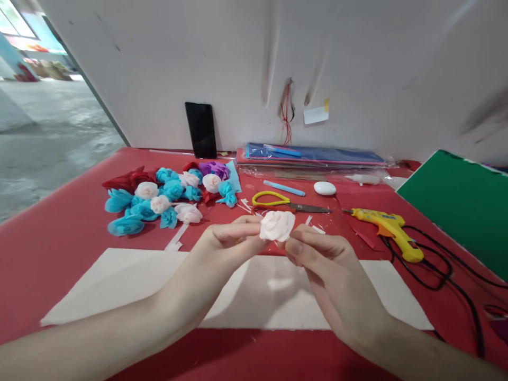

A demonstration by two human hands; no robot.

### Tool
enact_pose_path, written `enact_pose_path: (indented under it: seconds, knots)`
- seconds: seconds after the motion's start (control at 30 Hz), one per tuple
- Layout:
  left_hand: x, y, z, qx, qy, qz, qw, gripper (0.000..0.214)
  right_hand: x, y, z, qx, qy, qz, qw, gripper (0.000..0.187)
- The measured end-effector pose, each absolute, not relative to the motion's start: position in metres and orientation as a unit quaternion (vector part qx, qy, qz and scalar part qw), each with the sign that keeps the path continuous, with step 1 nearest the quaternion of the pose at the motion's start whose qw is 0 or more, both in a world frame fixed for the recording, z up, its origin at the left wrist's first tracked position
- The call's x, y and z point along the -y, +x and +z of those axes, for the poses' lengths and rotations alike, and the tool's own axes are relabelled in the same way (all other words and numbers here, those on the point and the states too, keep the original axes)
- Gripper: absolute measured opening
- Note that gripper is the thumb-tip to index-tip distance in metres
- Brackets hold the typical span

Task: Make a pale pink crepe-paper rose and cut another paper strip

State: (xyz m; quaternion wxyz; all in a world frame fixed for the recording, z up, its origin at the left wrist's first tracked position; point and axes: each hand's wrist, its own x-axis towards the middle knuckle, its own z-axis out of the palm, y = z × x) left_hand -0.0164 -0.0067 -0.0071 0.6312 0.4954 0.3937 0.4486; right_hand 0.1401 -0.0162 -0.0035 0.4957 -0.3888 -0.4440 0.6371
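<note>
A pale pink paper rose (277,226) is held up between both my hands, above a long cream paper strip (135,272) that lies across the table. My left hand (226,246) pinches the rose from its left side with thumb and fingers. From the right, my right hand (323,259) grips its lower edge between thumb and fingertips. Just behind the rose lie yellow-handled scissors (293,205), with small white paper scraps around them. To the left sits a pile of paper flowers in blue (172,189), pale pink (188,212), red and purple.
A yellow glue gun (391,227) with a black cord rests at the right, beside a green board (460,206). Farther back are a light blue pen (283,188), a white oval object (324,188), plastic-wrapped sheets (317,156) and a phone (201,129) against the wall.
</note>
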Motion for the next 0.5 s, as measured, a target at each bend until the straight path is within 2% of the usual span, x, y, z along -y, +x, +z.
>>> enact_pose_path:
  seconds: [0.1, 0.3, 0.5]
  knots:
    - [0.0054, -0.0174, -0.0084, -0.384, 0.491, 0.446, 0.643, 0.014, 0.017, 0.1409, -0.0042, 0.468, -0.386, 0.629, 0.486, 0.011]
    - [0.0086, -0.0181, -0.0096, -0.379, 0.487, 0.449, 0.646, 0.01, 0.0172, 0.14, -0.0025, 0.508, -0.392, 0.598, 0.48, 0.019]
    - [0.0067, -0.0164, -0.0121, -0.369, 0.464, 0.44, 0.675, 0.012, 0.019, 0.1372, -0.004, 0.476, -0.37, 0.641, 0.476, 0.011]
